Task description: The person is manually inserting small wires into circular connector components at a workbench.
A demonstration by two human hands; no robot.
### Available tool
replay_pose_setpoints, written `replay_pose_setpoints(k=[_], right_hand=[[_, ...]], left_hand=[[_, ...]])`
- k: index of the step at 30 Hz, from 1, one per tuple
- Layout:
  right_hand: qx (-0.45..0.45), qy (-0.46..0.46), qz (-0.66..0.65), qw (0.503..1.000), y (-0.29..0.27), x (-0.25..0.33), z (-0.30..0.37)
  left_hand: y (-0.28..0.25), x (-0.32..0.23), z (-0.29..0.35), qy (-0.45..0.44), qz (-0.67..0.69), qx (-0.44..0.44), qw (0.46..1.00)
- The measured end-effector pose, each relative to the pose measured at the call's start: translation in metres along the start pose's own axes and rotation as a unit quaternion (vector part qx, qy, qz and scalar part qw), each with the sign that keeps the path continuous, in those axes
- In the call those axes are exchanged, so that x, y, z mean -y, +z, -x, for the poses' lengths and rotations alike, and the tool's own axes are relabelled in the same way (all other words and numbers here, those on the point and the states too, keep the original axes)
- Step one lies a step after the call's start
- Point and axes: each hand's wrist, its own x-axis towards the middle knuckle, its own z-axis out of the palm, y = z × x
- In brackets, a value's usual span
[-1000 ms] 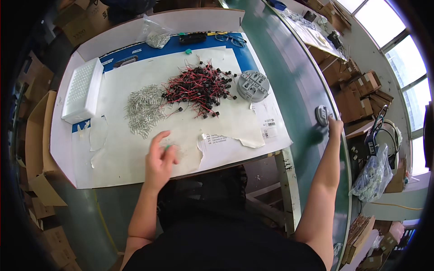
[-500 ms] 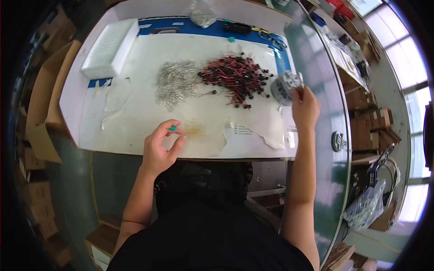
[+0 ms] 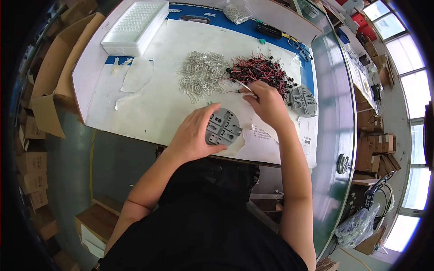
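My left hand (image 3: 192, 135) is wrapped round a round grey plastic disc (image 3: 224, 128) with slots and small holes in its face. The disc is over the near middle of the table, with a hint of green at my fingertips. Right of it, my right hand (image 3: 266, 101) grips a slim silver tool (image 3: 245, 85), its tip pointing up and left. That tip is near a heap of small black parts with red wires (image 3: 264, 72). A pile of clear and silvery small pieces (image 3: 203, 74) lies left of the heap. More grey discs (image 3: 303, 100) are at the right.
A white foam tray (image 3: 135, 28) stands at the far left. A clear bag (image 3: 236, 13), a black-handled tool (image 3: 269, 30) and a green piece (image 3: 262, 41) lie along the back. Another grey disc (image 3: 343, 163) sits on the glass surface right. Torn paper (image 3: 266, 140) covers the near right.
My right hand has left the stack of grey discs and moved left. My left hand, which pinched a small green piece, is now round a grey disc. The view has shifted.
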Motion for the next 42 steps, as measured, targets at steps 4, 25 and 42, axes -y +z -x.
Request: replay_pose_setpoints(k=[4,25,42], right_hand=[[0.033,0.036,0.107,0.993,0.023,-0.008,-0.016],[-0.131,0.092,-0.371,0.915,0.027,0.059,0.108],[-0.059,0.096,-0.021,0.993,0.029,0.070,0.110]], left_hand=[[0.014,-0.011,0.000,-0.007,-0.001,0.004,1.000],[0.004,-0.021,-0.026,-0.187,0.518,0.132,0.824],[0.016,-0.019,-0.015,-0.019,-0.037,0.016,0.999]])
